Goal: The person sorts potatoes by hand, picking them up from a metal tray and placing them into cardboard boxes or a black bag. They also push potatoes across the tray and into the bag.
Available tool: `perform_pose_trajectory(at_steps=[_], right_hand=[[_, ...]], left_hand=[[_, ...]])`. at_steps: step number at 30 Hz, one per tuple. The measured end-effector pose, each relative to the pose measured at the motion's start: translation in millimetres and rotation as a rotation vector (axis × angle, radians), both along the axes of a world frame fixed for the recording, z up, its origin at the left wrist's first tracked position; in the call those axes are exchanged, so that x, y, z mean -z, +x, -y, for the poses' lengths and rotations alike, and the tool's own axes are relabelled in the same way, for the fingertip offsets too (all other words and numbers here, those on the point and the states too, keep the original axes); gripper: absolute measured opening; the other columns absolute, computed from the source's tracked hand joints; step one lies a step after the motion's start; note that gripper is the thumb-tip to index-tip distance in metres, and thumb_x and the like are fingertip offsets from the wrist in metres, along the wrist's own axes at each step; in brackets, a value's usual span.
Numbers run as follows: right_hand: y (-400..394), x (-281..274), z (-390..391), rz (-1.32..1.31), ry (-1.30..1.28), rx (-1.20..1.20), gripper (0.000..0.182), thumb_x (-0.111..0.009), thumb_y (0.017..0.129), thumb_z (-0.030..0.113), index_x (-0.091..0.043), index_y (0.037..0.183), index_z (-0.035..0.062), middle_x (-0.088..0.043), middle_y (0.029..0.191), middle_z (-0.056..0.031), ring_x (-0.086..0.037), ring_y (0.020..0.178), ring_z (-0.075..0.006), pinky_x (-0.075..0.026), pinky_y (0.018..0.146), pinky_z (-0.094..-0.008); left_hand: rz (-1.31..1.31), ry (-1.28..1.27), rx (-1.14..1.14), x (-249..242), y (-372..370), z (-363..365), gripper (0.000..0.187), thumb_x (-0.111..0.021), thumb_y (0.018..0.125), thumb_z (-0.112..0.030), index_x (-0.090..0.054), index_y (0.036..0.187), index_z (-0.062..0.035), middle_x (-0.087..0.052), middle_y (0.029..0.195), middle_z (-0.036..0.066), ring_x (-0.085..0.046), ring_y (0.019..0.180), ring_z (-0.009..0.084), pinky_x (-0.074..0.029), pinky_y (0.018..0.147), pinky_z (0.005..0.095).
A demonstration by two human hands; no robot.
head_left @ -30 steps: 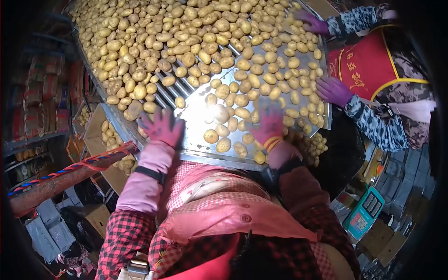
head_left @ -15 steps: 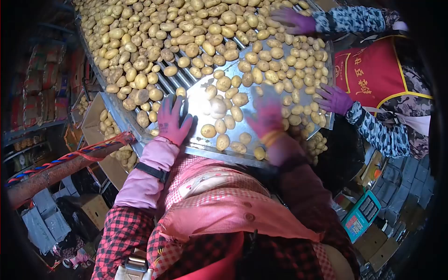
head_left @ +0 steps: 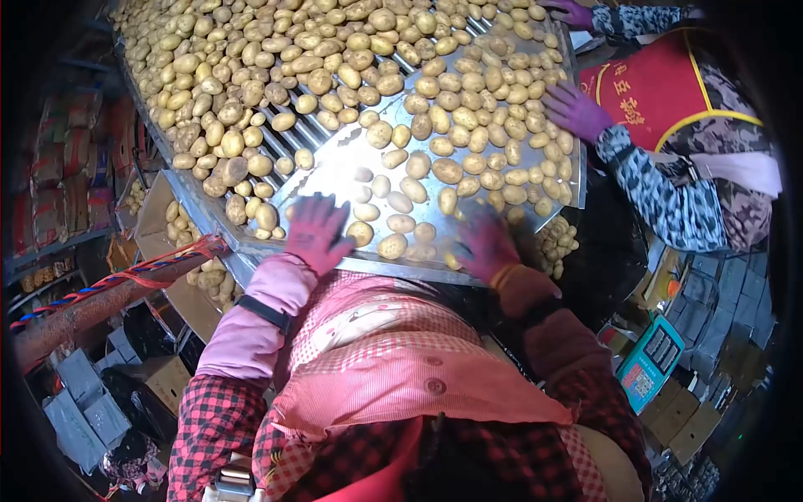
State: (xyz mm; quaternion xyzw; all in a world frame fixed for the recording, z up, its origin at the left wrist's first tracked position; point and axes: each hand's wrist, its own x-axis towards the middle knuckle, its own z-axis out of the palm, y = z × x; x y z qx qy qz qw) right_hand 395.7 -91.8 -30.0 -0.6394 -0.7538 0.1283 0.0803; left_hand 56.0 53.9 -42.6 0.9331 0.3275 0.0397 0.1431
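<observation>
Many yellow-brown potatoes [head_left: 447, 171] lie over metal rollers [head_left: 288, 134] and a shiny metal tray [head_left: 322, 180]. My left hand [head_left: 318, 233], in a pink and dark glove, rests at the tray's near left edge with fingers spread; no potato is in it. At the near right part of the tray is my right hand [head_left: 487, 243], gloved too, slightly blurred, its fingers apart beside a few potatoes. Several potatoes lie on the metal between my two hands.
A co-worker in a red apron [head_left: 648, 92] stands at the right, a purple-gloved hand [head_left: 577, 111] at the tray's side. Cardboard box [head_left: 155, 222] with potatoes at the left, near a rope-wrapped pole [head_left: 117, 297]. More potatoes [head_left: 556, 243] sit below the tray's right corner.
My right hand has moved down toward the tray's near edge. My left hand stays near its edge. Potatoes between them have shifted. The co-worker's hands have moved up in view.
</observation>
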Motion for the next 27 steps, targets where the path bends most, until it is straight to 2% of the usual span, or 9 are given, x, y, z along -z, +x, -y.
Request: perform_pose_trajectory(at_steps=[4, 7, 14, 17, 20, 22, 23, 25, 27], right_hand=[[42.7, 25.3, 35.3, -0.120, 0.072, 0.424, 0.063, -0.067, 0.083, 0.028, -0.045, 0.140, 0.0122, -0.054, 0.132, -0.0159, -0.052, 0.122, -0.0337, -0.043, 0.101, -0.0441], [46.4, 21.6, 15.9, -0.164, 0.165, 0.447, 0.059, -0.065, 0.086, 0.029, -0.046, 0.139, 0.0117, -0.055, 0.132, -0.0164, -0.057, 0.116, -0.0337, -0.047, 0.098, -0.0420], [-19.1, 12.6, -115.1, 0.147, -0.362, 0.287, 0.068, -0.068, 0.083, 0.038, -0.044, 0.142, 0.0146, -0.054, 0.136, -0.0152, -0.056, 0.118, -0.0347, -0.045, 0.099, -0.0444], [-1.4, 44.1, -120.5, -0.011, -0.289, 0.335, 0.066, -0.068, 0.084, 0.040, -0.047, 0.140, 0.0114, -0.057, 0.132, -0.0157, -0.057, 0.119, -0.0323, -0.046, 0.098, -0.0421], [-53.8, -2.0, -100.7, -0.783, -0.345, 0.299, 0.066, -0.068, 0.085, 0.042, -0.049, 0.138, 0.0071, -0.063, 0.121, -0.0150, -0.060, 0.113, -0.0263, -0.048, 0.095, -0.0388], [-99.1, -31.5, -71.9, -0.790, -0.496, 0.051, 0.053, -0.068, 0.086, 0.034, -0.056, 0.130, 0.0060, -0.066, 0.116, -0.0146, -0.064, 0.106, -0.0263, -0.050, 0.088, -0.0347], [-102.9, -32.7, -66.8, -0.803, -0.477, 0.039, 0.053, -0.068, 0.086, 0.033, -0.056, 0.129, 0.0050, -0.066, 0.115, -0.0149, -0.065, 0.106, -0.0254, -0.050, 0.089, -0.0341], [-108.2, -31.5, -61.0, -0.835, -0.435, 0.007, 0.053, -0.068, 0.086, 0.032, -0.056, 0.129, 0.0031, -0.067, 0.115, -0.0157, -0.065, 0.105, -0.0236, -0.050, 0.090, -0.0329], [-77.2, -19.9, -58.8, -0.816, -0.433, 0.170, 0.052, -0.068, 0.085, 0.029, -0.056, 0.130, 0.0036, -0.066, 0.116, -0.0156, -0.065, 0.106, -0.0228, -0.050, 0.090, -0.0323]], left_hand=[[0.127, -0.551, 0.210, -30.5, 63.7, 18.7, 0.067, -0.064, 0.086, -0.038, -0.043, 0.141, -0.0058, -0.048, 0.137, 0.022, -0.044, 0.127, 0.0419, -0.032, 0.109, 0.0503], [0.357, -0.542, 0.314, -22.9, 67.4, 32.4, 0.049, -0.064, 0.087, -0.022, -0.055, 0.131, -0.0038, -0.057, 0.127, 0.020, -0.052, 0.119, 0.0391, -0.039, 0.102, 0.0487], [0.302, -0.654, -0.187, -59.1, -20.9, 58.5, 0.043, -0.062, 0.089, -0.023, -0.058, 0.127, -0.0033, -0.061, 0.123, 0.021, -0.057, 0.115, 0.0345, -0.046, 0.098, 0.0418], [0.600, -1.026, -0.503, -55.7, -40.6, 84.5, 0.049, -0.058, 0.095, -0.027, -0.048, 0.140, -0.0081, -0.058, 0.131, 0.011, -0.057, 0.120, 0.0244, -0.046, 0.098, 0.0353], [0.929, -1.563, -0.843, -74.4, -21.0, 90.9, 0.057, -0.052, 0.099, -0.037, -0.037, 0.146, -0.0088, -0.055, 0.133, 0.009, -0.056, 0.120, 0.0209, -0.047, 0.096, 0.0328], [1.181, -1.851, -0.935, -72.1, -4.3, 89.9, 0.058, -0.051, 0.100, -0.040, -0.037, 0.145, -0.0064, -0.058, 0.127, 0.011, -0.058, 0.114, 0.0201, -0.048, 0.096, 0.0313], [1.363, -1.930, -0.848, -40.3, -5.4, 94.6, 0.056, -0.053, 0.098, -0.043, -0.044, 0.137, -0.0033, -0.061, 0.114, 0.012, -0.062, 0.100, 0.0195, -0.054, 0.086, 0.0284], [1.282, -1.712, -0.823, -22.4, -37.5, 101.8, 0.053, -0.053, 0.098, -0.043, -0.047, 0.132, -0.0029, -0.062, 0.107, 0.012, -0.063, 0.092, 0.0205, -0.057, 0.076, 0.0268], [1.472, -1.611, -0.822, -37.1, -77.0, 98.1, 0.051, -0.053, 0.098, -0.044, -0.050, 0.126, -0.0019, -0.062, 0.102, 0.013, -0.063, 0.087, 0.0217, -0.058, 0.066, 0.0259]])
